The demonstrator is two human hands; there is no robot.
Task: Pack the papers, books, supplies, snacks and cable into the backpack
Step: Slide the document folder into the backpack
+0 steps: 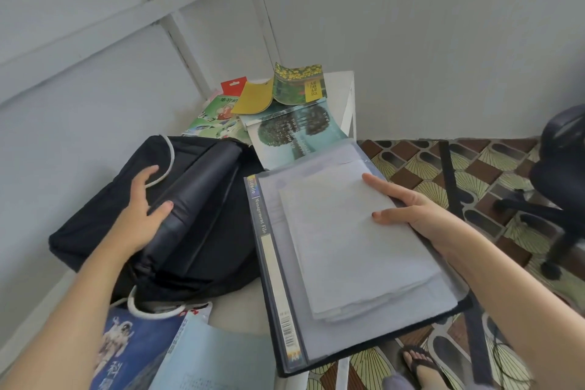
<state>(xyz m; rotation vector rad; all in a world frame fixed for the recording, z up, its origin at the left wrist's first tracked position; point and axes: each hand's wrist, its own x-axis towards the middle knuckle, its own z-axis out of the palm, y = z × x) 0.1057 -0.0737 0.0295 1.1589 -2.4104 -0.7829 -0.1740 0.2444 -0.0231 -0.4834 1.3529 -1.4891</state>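
Note:
A black backpack (196, 225) lies flat on the white table (240, 310). My left hand (142, 209) grips its dark flap, thumb on top. To the right lies a clear management file (281, 294) with a stack of white papers (348, 247) on it, overhanging the table edge. My right hand (408, 206) holds the right edge of the papers and file, thumb resting on the papers. Behind them lie a tree-cover book (294, 130), a yellow open book (285, 89) and a green illustrated book (215, 117). Near me lie a blue astronaut book (133, 348) and a pale blue booklet (215, 358).
A red-topped packet (233, 85) sits at the back against the wall. A white cord (148, 310) from the backpack loops near the front. A black office chair (560, 174) stands on the tiled floor at right. My sandalled foot (421, 364) is below the table edge.

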